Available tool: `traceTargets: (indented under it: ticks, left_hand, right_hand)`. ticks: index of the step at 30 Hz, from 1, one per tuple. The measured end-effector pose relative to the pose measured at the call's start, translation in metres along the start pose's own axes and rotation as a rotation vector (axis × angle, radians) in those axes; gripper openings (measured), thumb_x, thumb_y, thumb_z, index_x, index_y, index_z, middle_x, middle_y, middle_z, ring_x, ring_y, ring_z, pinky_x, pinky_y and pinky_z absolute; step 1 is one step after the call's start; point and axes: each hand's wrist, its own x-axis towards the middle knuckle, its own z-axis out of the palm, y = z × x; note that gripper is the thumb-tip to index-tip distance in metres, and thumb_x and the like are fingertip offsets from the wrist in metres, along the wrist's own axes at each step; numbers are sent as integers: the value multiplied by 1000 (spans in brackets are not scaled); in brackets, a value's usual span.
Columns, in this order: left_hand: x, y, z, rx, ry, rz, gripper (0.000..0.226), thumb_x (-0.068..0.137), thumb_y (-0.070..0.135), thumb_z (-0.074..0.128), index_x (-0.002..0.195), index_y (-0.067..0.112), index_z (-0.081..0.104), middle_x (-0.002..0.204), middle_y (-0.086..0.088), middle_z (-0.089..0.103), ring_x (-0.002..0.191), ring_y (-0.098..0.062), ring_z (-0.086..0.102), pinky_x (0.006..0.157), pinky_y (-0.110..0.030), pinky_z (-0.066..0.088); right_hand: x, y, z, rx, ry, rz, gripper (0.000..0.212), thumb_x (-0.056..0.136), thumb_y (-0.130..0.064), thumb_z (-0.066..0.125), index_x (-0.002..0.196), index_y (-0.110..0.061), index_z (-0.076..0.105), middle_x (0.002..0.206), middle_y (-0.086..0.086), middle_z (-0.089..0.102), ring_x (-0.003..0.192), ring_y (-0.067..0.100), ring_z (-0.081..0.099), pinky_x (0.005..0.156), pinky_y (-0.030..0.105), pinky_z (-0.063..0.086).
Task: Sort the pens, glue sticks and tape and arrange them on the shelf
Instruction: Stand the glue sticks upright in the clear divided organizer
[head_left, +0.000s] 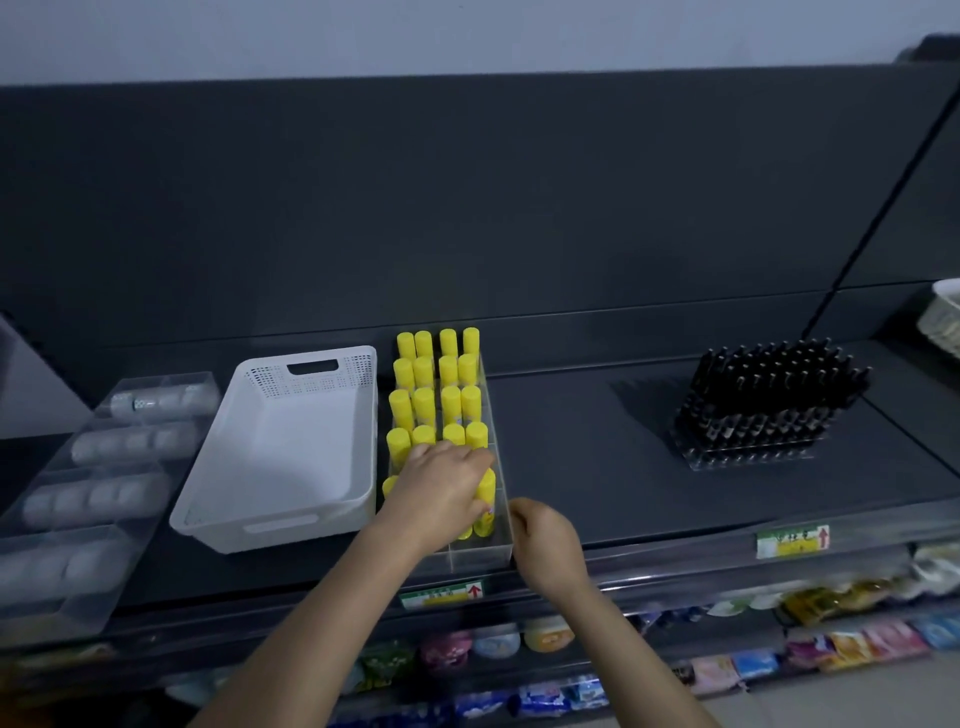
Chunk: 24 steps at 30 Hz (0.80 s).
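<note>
Fingers, left hand (441, 488): curled down around a glue stick (486, 500), holding it upright.
Fingers, right hand (545, 538): bent against the near right corner of the clear tray (480, 558); I cannot tell whether they grasp it.
Held stick: inside the tray by its right wall, just left of the right fingers.
Glue sticks (436, 384): upright in rows beyond the left fingers.
White basket (291, 441): just left of the left fingers, beside the tray.
Tape rolls (130, 441): farther left, in a clear box (57, 618).
Pens (769, 400): well right of the right fingers, standing on the shelf (597, 467).
</note>
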Motion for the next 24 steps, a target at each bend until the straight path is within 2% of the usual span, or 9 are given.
traceTargets:
  ticks: [4, 6, 8, 9, 11, 14, 17, 21, 24]
  left_hand:
    - [-7, -6, -2, -73, 42, -33, 56, 89, 47, 57, 139, 26, 40, 131, 5, 50, 125, -18, 39, 105, -34, 27]
    - [-12, -10, -6, -156, 121, -42, 55, 90, 47, 56, 139, 24, 42, 133, 4, 50, 124, -18, 39, 104, -33, 31]
    - [-20, -19, -12, -243, 219, -58, 53, 91, 43, 56, 138, 20, 45, 133, 3, 51, 124, -17, 41, 103, -29, 33]
    - [-25, -26, -16, -275, 264, -77, 52, 92, 41, 57, 137, 18, 47, 132, 2, 52, 124, -16, 42, 101, -27, 34]
    - [-37, -44, -22, -319, 348, -140, 48, 90, 36, 62, 131, 14, 54, 125, -1, 56, 118, -18, 48, 95, -23, 35]
    - [-57, -84, -24, -362, 445, -295, 45, 84, 32, 64, 121, 6, 61, 116, -8, 61, 110, -25, 55, 92, -27, 40]
    - [-78, -122, -27, -363, 446, -499, 43, 87, 27, 66, 124, 6, 58, 124, -9, 58, 117, -26, 51, 98, -32, 39]
    - [-103, -162, -18, -420, 423, -727, 50, 87, 32, 66, 127, 5, 54, 125, -12, 56, 117, -27, 49, 96, -34, 39]
    - [-117, -187, -1, -501, 388, -863, 52, 84, 32, 69, 121, -1, 54, 116, -16, 58, 108, -32, 53, 88, -41, 46]
  right_hand:
    - [3, 0, -3, 16, -47, 41, 38, 92, -7, 41, 57, -20, 35, 55, -4, 42, 55, 16, 38, 48, 27, 24]
    - [7, -3, -8, 82, -90, 121, 31, 91, -7, 43, 63, -19, 50, 59, -5, 50, 58, 13, 46, 51, 25, 35]
    - [11, -7, -13, 207, -60, 225, 21, 90, -7, 48, 87, -14, 67, 78, 0, 66, 75, 17, 61, 68, 29, 51]
    - [13, -12, -16, 238, -5, 266, 21, 90, -8, 50, 99, -11, 69, 91, 3, 69, 85, 20, 64, 76, 31, 53]
    - [16, -23, -25, 245, 144, 285, 26, 91, -9, 51, 111, -9, 66, 106, 6, 69, 98, 23, 63, 84, 31, 49]
    - [17, -57, -39, 302, 330, 171, 25, 90, -5, 51, 111, -9, 66, 107, 5, 67, 99, 19, 60, 84, 24, 43]
    - [17, -99, -45, 328, 381, 7, 23, 91, -6, 52, 109, -12, 65, 103, 0, 65, 92, 11, 58, 78, 20, 41]
    - [19, -147, -29, 313, 310, -170, 23, 89, -9, 55, 109, -16, 65, 98, -7, 64, 86, 3, 57, 69, 9, 39]
    - [26, -170, -3, 217, 164, -243, 27, 88, -8, 55, 114, -12, 62, 98, -6, 63, 90, 9, 58, 68, 7, 37]
